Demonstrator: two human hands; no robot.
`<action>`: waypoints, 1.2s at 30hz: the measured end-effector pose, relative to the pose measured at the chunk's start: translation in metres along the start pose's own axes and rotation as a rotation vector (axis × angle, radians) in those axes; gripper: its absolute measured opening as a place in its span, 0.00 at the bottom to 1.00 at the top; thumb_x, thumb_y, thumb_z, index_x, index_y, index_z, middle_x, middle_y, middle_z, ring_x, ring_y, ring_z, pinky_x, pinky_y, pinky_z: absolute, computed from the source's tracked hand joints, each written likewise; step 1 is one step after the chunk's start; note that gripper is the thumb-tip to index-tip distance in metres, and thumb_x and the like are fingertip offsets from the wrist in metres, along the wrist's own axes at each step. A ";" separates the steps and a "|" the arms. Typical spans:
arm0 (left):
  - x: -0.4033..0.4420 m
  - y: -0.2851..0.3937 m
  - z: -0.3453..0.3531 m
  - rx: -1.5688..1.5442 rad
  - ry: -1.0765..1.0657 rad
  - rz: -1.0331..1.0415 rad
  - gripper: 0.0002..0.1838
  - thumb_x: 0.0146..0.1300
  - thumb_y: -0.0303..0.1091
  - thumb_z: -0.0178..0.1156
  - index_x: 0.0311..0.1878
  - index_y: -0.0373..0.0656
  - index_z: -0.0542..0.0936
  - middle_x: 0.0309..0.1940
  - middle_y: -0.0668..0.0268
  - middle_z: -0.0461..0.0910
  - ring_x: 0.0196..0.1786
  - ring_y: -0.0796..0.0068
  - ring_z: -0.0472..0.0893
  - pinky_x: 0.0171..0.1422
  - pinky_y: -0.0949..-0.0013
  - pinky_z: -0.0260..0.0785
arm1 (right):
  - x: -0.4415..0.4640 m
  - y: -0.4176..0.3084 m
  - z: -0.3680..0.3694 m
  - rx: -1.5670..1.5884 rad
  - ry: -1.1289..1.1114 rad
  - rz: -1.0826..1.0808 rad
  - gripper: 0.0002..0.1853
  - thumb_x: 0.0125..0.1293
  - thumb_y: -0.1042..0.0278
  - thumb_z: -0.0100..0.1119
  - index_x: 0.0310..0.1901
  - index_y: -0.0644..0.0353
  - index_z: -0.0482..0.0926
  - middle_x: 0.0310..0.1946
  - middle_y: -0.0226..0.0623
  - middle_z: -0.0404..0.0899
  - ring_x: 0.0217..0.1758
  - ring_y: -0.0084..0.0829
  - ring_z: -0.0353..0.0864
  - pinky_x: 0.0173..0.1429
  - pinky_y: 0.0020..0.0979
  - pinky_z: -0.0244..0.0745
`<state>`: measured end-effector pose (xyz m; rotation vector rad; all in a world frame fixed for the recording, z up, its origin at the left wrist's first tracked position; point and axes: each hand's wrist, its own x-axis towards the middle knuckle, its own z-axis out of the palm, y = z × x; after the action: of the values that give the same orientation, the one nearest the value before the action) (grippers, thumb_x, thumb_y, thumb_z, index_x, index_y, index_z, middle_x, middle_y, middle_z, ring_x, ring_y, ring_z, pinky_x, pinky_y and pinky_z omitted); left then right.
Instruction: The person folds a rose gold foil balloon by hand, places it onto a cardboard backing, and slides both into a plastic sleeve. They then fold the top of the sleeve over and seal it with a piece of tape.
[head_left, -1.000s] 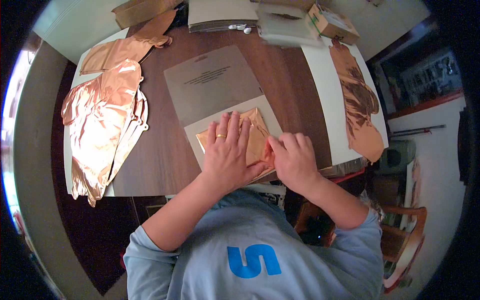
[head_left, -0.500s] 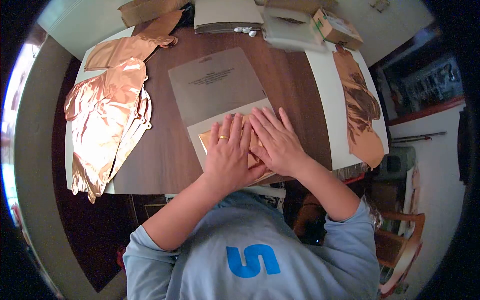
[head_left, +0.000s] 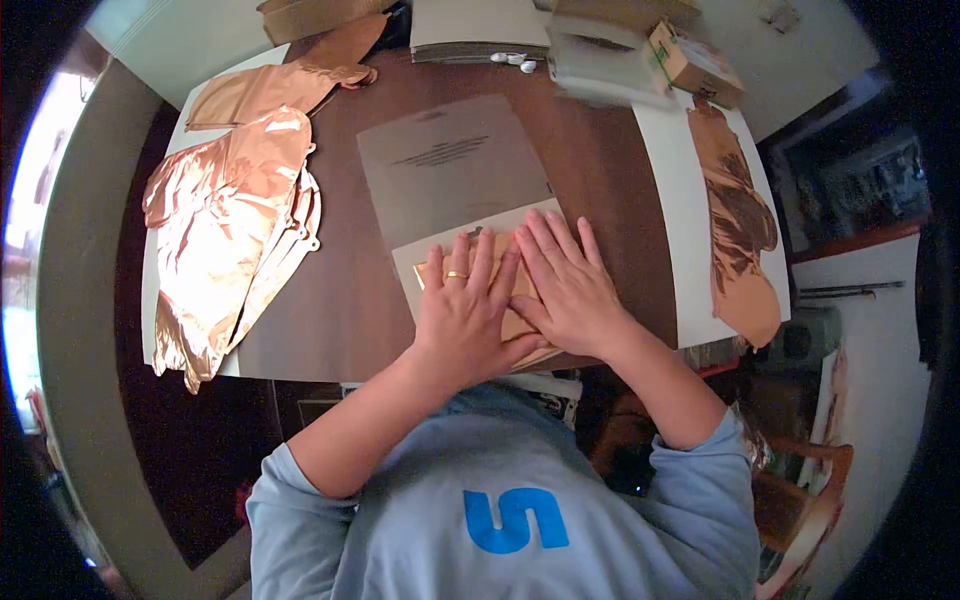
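Note:
My left hand [head_left: 465, 310], with a ring on one finger, lies flat on a folded copper-coloured foil piece [head_left: 524, 284], its fingers spread. Beside it my right hand [head_left: 570, 285] also rests flat over the foil's right part, fingers stretched out, the two hands nearly touching. Between and around the fingers only parts of the foil show. Beneath it is a white card, partly inside a clear plastic sleeve [head_left: 440, 170] with printed lines, which lies tilted on the dark wooden table [head_left: 325, 310].
Copper foil balloons [head_left: 230, 210] lie flat at the left, another folded foil [head_left: 738, 220] on a white sheet at the right. At the back are a stack of cards [head_left: 480, 30], white earphones [head_left: 515, 61], clear plastic bags [head_left: 605, 65] and a small cardboard box [head_left: 695, 62].
My right hand has left its pinch at the foil's right edge and now lies flat on it, fingers extended. My left hand has stayed on the foil. The whole view has shifted slightly.

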<state>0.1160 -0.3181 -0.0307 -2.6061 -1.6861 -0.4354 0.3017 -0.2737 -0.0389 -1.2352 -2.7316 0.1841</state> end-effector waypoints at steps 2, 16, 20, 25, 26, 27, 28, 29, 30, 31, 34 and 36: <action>0.000 0.001 -0.001 0.016 -0.015 -0.021 0.57 0.51 0.76 0.58 0.72 0.37 0.66 0.68 0.46 0.66 0.67 0.44 0.67 0.70 0.43 0.59 | 0.000 0.000 -0.001 0.004 -0.005 0.001 0.43 0.71 0.39 0.48 0.75 0.68 0.57 0.78 0.54 0.51 0.82 0.52 0.46 0.81 0.59 0.35; -0.025 -0.031 -0.027 -0.001 -0.041 -0.143 0.48 0.56 0.69 0.59 0.65 0.32 0.71 0.62 0.48 0.71 0.64 0.48 0.70 0.68 0.49 0.62 | 0.002 -0.002 -0.003 0.014 0.017 0.002 0.44 0.68 0.41 0.55 0.74 0.69 0.57 0.76 0.56 0.54 0.81 0.53 0.49 0.81 0.58 0.36; -0.025 -0.053 -0.051 -0.285 -0.071 -0.309 0.31 0.60 0.51 0.66 0.59 0.38 0.77 0.57 0.49 0.75 0.59 0.46 0.74 0.64 0.52 0.67 | 0.002 -0.003 -0.005 0.018 0.008 0.001 0.44 0.68 0.43 0.56 0.74 0.69 0.57 0.77 0.55 0.53 0.81 0.52 0.48 0.81 0.57 0.36; -0.011 -0.054 -0.048 -0.383 0.096 -0.174 0.20 0.60 0.38 0.66 0.53 0.37 0.81 0.50 0.50 0.79 0.53 0.47 0.78 0.60 0.52 0.71 | 0.003 -0.003 -0.004 -0.007 0.017 -0.006 0.43 0.68 0.42 0.55 0.73 0.69 0.58 0.77 0.56 0.52 0.81 0.53 0.49 0.81 0.58 0.37; -0.009 -0.046 -0.040 -0.430 0.049 -0.085 0.23 0.59 0.38 0.67 0.56 0.36 0.80 0.52 0.49 0.78 0.57 0.47 0.77 0.63 0.50 0.70 | 0.002 -0.003 -0.002 -0.006 0.017 -0.004 0.43 0.68 0.42 0.54 0.73 0.69 0.58 0.77 0.56 0.52 0.81 0.53 0.48 0.81 0.58 0.36; -0.007 -0.032 -0.032 -0.390 0.058 0.016 0.29 0.59 0.42 0.67 0.60 0.35 0.77 0.56 0.47 0.77 0.61 0.46 0.75 0.67 0.48 0.66 | 0.002 -0.003 -0.002 -0.006 0.016 -0.004 0.43 0.69 0.42 0.54 0.73 0.69 0.58 0.77 0.56 0.51 0.81 0.54 0.48 0.81 0.58 0.36; -0.006 -0.015 -0.023 -0.348 0.069 0.117 0.34 0.60 0.47 0.66 0.64 0.33 0.73 0.60 0.45 0.75 0.65 0.45 0.73 0.71 0.47 0.62 | 0.002 -0.003 -0.001 -0.007 0.017 -0.005 0.42 0.69 0.43 0.54 0.73 0.68 0.58 0.77 0.56 0.51 0.81 0.54 0.47 0.81 0.58 0.36; -0.004 -0.002 -0.013 -0.288 0.059 0.101 0.38 0.60 0.51 0.65 0.66 0.32 0.70 0.62 0.45 0.73 0.67 0.45 0.71 0.73 0.46 0.58 | 0.002 0.000 0.001 -0.049 0.009 -0.011 0.42 0.69 0.43 0.53 0.74 0.68 0.58 0.77 0.56 0.51 0.81 0.54 0.47 0.81 0.58 0.36; -0.001 0.010 -0.006 -0.227 0.046 0.084 0.42 0.60 0.55 0.63 0.68 0.31 0.68 0.65 0.44 0.72 0.69 0.44 0.69 0.75 0.45 0.55 | 0.001 0.003 0.004 -0.091 0.001 -0.018 0.42 0.70 0.43 0.52 0.74 0.68 0.57 0.77 0.56 0.50 0.82 0.54 0.47 0.81 0.58 0.35; -0.001 0.014 -0.002 -0.169 0.031 0.067 0.46 0.61 0.59 0.62 0.70 0.30 0.65 0.67 0.43 0.70 0.71 0.44 0.67 0.78 0.44 0.52 | 0.001 0.003 0.006 -0.131 -0.009 -0.022 0.41 0.70 0.43 0.52 0.74 0.68 0.57 0.78 0.56 0.50 0.82 0.54 0.46 0.81 0.58 0.35; -0.002 0.009 -0.002 -0.080 -0.092 -0.048 0.47 0.65 0.66 0.50 0.73 0.32 0.63 0.70 0.41 0.66 0.73 0.44 0.65 0.80 0.46 0.46 | 0.002 -0.001 -0.002 -0.051 -0.022 -0.009 0.41 0.71 0.44 0.51 0.74 0.68 0.57 0.78 0.56 0.50 0.82 0.54 0.46 0.81 0.58 0.35; -0.008 -0.001 0.003 -0.034 -0.066 -0.040 0.49 0.63 0.67 0.53 0.73 0.31 0.63 0.70 0.43 0.66 0.73 0.45 0.65 0.80 0.45 0.47 | 0.002 -0.001 0.000 -0.022 -0.016 -0.004 0.41 0.71 0.44 0.52 0.74 0.68 0.57 0.77 0.56 0.51 0.82 0.54 0.47 0.81 0.59 0.35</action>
<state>0.1128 -0.3244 -0.0354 -2.6431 -1.7687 -0.3872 0.2999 -0.2730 -0.0382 -1.2387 -2.7568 0.1642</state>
